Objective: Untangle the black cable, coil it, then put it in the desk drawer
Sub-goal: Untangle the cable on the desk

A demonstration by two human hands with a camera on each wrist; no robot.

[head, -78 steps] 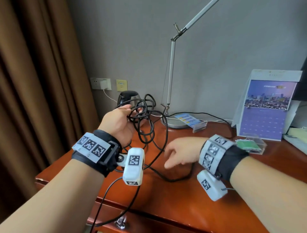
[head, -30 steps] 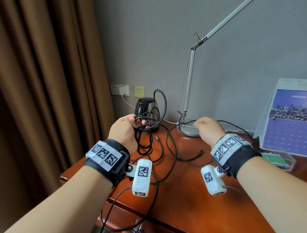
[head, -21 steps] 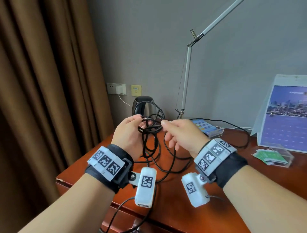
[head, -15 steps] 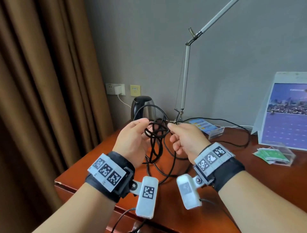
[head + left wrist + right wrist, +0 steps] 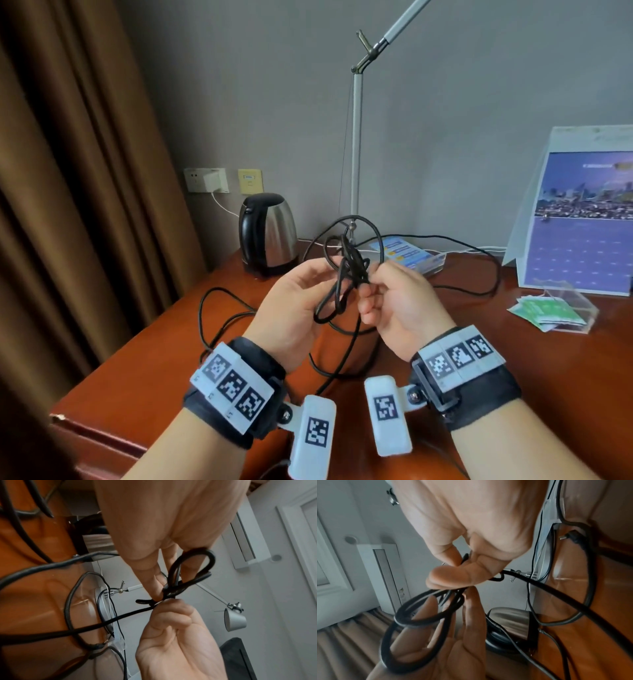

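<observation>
One red-brown wooden desk (image 5: 513, 359) is sitting against a grey wall, with one kettle (image 5: 267, 233) at ten o'clock and one lamp (image 5: 356, 137) at twelve. Above its centre, two hands are working one black cable (image 5: 346, 274): the left hand (image 5: 291, 308) is pinching its tangled loops, the right hand (image 5: 400, 305) is gripping them too.

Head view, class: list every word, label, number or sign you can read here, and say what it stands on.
No text can be read.
Calendar: heading and grid too blurred.
Blue card by the lamp base: print too small.
Wrist bands and wrist cameras: black-and-white square marker patterns, no words.
Green packets in the clear holder: print too blurred.
</observation>
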